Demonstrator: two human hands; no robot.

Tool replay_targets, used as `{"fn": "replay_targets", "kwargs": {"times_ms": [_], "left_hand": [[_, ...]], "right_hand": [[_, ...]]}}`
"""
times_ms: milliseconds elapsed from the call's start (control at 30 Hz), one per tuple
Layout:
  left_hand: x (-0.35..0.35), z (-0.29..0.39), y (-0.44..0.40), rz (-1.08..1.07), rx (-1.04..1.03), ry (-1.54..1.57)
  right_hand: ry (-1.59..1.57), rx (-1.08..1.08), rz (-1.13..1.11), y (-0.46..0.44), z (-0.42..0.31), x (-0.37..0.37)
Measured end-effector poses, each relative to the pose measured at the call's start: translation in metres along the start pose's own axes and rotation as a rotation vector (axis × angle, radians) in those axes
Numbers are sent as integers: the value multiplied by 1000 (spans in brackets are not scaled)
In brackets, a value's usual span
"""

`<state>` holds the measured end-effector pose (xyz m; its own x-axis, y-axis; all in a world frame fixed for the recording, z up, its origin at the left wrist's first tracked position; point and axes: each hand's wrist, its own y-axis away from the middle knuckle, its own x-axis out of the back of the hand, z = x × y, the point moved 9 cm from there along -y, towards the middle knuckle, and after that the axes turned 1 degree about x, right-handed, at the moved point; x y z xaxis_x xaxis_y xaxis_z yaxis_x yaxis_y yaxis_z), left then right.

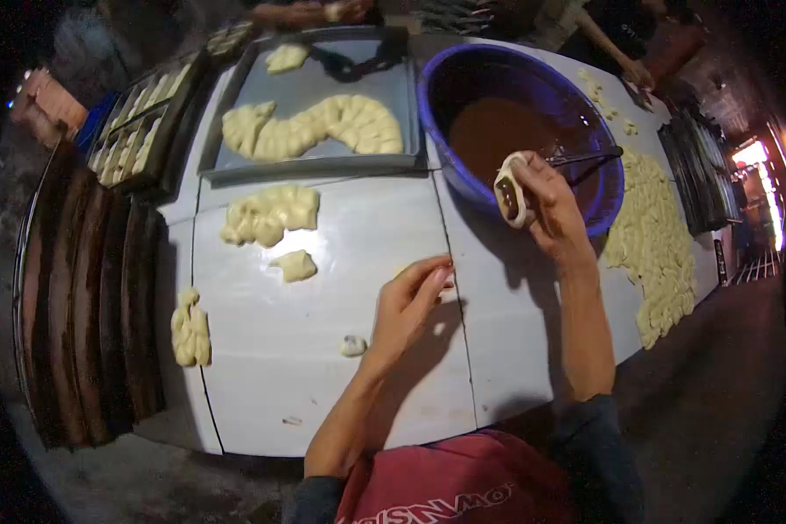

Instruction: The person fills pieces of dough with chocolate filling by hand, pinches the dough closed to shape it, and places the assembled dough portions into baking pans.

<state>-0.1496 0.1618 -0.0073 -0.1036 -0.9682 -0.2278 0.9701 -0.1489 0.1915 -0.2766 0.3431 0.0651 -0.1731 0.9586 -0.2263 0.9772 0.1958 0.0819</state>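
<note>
My right hand (546, 196) grips a piece of dough (517, 217), folded around a brown filling, beside the rim of a blue basin (616, 196). Brown filling (506, 131) lies in the basin, and a dark-handled utensil (589, 157) leans on its right rim; its working end is hard to make out. Over the white table, my left hand (410, 301) is closed, thumb near the curled fingers, with nothing visible in them. Left of it are a small dough piece (295, 265) and a cluster of dough pieces (275, 212).
A metal tray (314, 166) with rows of shaped dough stands behind. Many dough pieces (651, 236) cover the table's right side; a few more (190, 330) lie at left. Dark trays (87, 297) are stacked at left. A small whitish object (353, 346) sits nearby. Other people's hands (637, 74) show at the back.
</note>
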Motion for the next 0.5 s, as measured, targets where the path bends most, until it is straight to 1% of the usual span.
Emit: {"fn": "replay_targets", "kwargs": {"times_ms": [33, 100, 133, 167, 200, 233, 300, 333, 367, 400, 433, 500], "left_hand": [[-8, -4, -4, -11, 42, 134], [-18, -2, -8, -41, 39, 379], [-18, -5, -7, -46, 63, 444], [-15, -8, -2, -50, 86, 511], [-9, -10, 3, -33, 108, 614], [4, -10, 11, 77, 121, 638], [40, -33, 21, 192, 93, 618], [59, -34, 31, 284, 144, 587], [77, -39, 36, 324, 103, 522], [85, -37, 44, 361, 103, 512], [92, -36, 53, 398, 104, 500], [97, -39, 63, 402, 92, 549]], "right_hand": [[-91, -24, -33, 12, 7, -19], [-177, -41, 14, 28, 37, -37], [-203, -90, -56, 44, 39, -65], [-254, -92, -79, 51, 55, -71], [-243, -111, -51, 60, 64, -81], [-230, -124, -21, 68, 71, -91], [-264, -115, -116, 83, 82, -106], [-99, -67, -104, 90, 85, -111], [66, -19, -93, 99, 88, -118], [94, 39, -122, 106, 93, -128], [359, 214, -52, 115, 85, -138], [580, 374, -23, 127, 85, -159]]}}
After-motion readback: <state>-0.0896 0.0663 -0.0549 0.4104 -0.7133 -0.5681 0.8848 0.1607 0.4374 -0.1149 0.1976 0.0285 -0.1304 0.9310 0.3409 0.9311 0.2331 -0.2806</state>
